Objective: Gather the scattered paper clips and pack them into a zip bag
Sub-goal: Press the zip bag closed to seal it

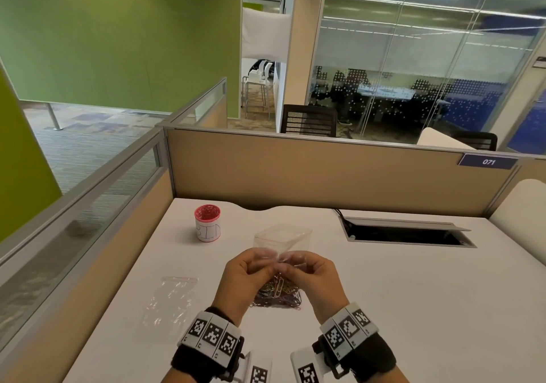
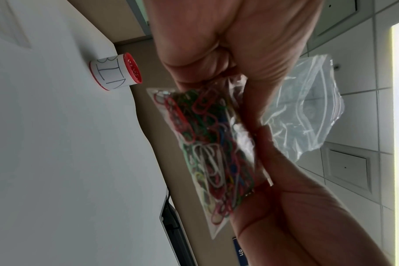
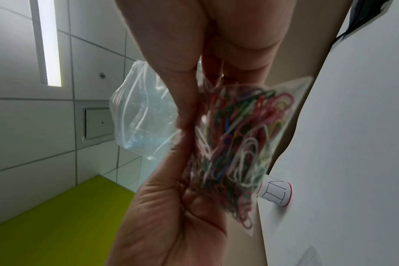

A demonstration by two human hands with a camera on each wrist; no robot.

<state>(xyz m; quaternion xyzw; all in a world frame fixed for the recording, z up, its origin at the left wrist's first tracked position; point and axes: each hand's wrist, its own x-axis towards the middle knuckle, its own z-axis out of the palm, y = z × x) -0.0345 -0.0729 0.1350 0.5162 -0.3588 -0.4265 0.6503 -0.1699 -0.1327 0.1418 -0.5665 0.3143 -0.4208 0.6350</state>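
A clear zip bag [image 1: 282, 238] is held above the white desk [image 1: 413, 309] between both hands. Its lower part hangs full of coloured paper clips [image 1: 277, 292], which show clearly in the left wrist view [image 2: 207, 149] and the right wrist view [image 3: 239, 140]. Its empty upper part with the red zip strip [image 2: 307, 111] [image 3: 143, 111] flops away from me. My left hand [image 1: 264, 261] [image 2: 216, 81] pinches the bag's middle from the left. My right hand [image 1: 288, 261] [image 3: 189, 122] pinches it from the right, fingertips almost meeting the left's.
A red-rimmed cup labelled BIN [image 1: 207, 226] with red clips inside stands at the back left. A second empty zip bag [image 1: 171, 303] lies flat to the left of my hands. An open cable slot [image 1: 407, 232] sits at the back right; beige partitions [image 1: 325, 173] wall the desk.
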